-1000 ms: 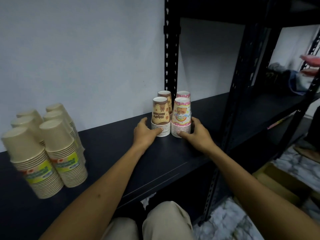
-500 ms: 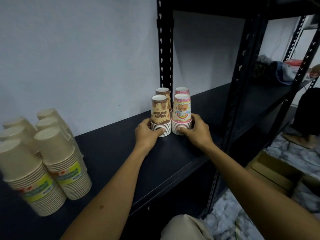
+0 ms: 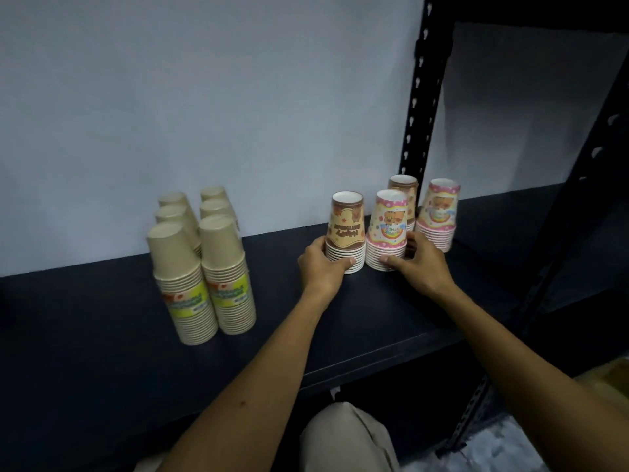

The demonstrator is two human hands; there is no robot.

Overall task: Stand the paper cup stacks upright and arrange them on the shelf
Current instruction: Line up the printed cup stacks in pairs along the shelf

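On the dark shelf [image 3: 102, 342] stand printed paper cup stacks, mouth down. My left hand [image 3: 321, 269] grips the base of a brown "Happy Birthday" stack [image 3: 345, 229]. My right hand [image 3: 417, 264] grips the base of a pink stack [image 3: 388, 229] right beside it. Behind them stand a second brown stack [image 3: 405, 189], partly hidden, and a second pink stack [image 3: 439, 216], both apart from my hands. Several taller plain beige stacks [image 3: 204, 264] with yellow-green labels stand in two rows to the left.
A black perforated upright post [image 3: 420, 107] rises just behind the printed stacks, against the pale wall. Another slanted frame member [image 3: 578, 206] runs at the far right. My knee [image 3: 347, 437] shows below the shelf edge.
The front brown and pink stacks have slid left and forward with my hands, away from the back pair. The view has swung left, bringing the beige stacks nearer the centre.
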